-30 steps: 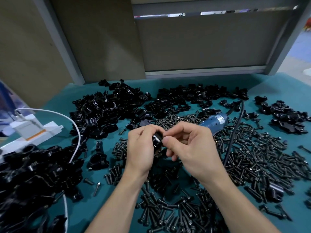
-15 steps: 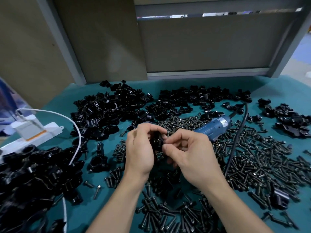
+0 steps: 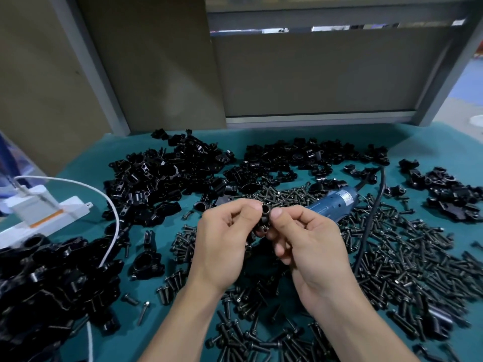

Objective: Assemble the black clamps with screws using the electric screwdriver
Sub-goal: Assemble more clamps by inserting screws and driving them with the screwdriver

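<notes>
A small black clamp piece (image 3: 264, 215) is held up over the middle of the table between both hands. My left hand (image 3: 224, 239) pinches it from the left with curled fingers, and my right hand (image 3: 305, 239) pinches it from the right with thumb and forefinger. Most of the piece is hidden by the fingers. The blue electric screwdriver (image 3: 332, 203) lies on the table just behind my right hand, with its black cord (image 3: 371, 215) running back and around to the right. Loose black screws (image 3: 407, 259) cover the green mat around and under the hands.
Heaps of black clamp parts lie at the back centre (image 3: 167, 176), back right (image 3: 449, 192) and near left (image 3: 44, 283). A single clamp (image 3: 145, 262) sits left of my left hand. A white power strip (image 3: 47, 212) with a white cable (image 3: 112, 215) is at the far left.
Both hands have stayed together on the clamp piece and turned it, so its round end now shows between the thumbs. The view has shifted slightly.
</notes>
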Available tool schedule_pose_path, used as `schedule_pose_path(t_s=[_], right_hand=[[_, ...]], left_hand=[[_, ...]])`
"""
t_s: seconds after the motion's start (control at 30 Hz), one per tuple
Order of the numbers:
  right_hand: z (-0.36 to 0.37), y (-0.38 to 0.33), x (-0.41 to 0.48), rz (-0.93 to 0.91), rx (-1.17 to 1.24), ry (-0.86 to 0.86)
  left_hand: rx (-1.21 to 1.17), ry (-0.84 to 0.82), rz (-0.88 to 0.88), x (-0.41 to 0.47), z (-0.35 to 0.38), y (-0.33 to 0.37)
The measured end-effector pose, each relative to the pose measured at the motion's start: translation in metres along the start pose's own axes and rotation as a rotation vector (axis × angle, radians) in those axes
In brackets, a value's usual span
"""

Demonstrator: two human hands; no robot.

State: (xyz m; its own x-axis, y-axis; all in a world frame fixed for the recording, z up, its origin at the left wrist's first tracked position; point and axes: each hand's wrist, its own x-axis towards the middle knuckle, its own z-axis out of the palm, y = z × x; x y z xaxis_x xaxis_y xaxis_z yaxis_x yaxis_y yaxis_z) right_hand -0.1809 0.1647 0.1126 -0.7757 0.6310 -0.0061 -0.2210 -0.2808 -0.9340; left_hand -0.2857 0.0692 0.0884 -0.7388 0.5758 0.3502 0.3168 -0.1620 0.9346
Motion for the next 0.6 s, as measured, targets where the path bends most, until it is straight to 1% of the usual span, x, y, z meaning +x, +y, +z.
schedule_pose_path(t_s=[0.07, 0.2, 0.3, 0.47, 0.53, 0.6], right_hand=[[-0.001, 0.001, 0.002, -0.04, -0.026, 0.035], [0.0, 0.003, 0.0, -0.111, -0.076, 0.001], [0.001, 0.005, -0.001, -0.217, -0.277, 0.002], [0.002, 0.013, -0.006, -0.366, -0.434, 0.163], [0.002, 0.013, -0.007, -0.386, -0.452, 0.167], [0.002, 0.011, -0.006, -0.393, -0.451, 0.158]], left_hand=[[0.013, 0.006, 0.017, 0.002, 0.002, 0.002], [-0.021, 0.027, -0.073, 0.002, 0.006, 0.002], [-0.004, 0.089, -0.087, 0.003, 0.005, 0.003], [0.027, 0.055, -0.079, -0.001, 0.007, 0.005], [0.034, 0.04, -0.071, -0.002, 0.007, 0.004], [0.017, 0.072, -0.076, -0.001, 0.008, 0.006]])
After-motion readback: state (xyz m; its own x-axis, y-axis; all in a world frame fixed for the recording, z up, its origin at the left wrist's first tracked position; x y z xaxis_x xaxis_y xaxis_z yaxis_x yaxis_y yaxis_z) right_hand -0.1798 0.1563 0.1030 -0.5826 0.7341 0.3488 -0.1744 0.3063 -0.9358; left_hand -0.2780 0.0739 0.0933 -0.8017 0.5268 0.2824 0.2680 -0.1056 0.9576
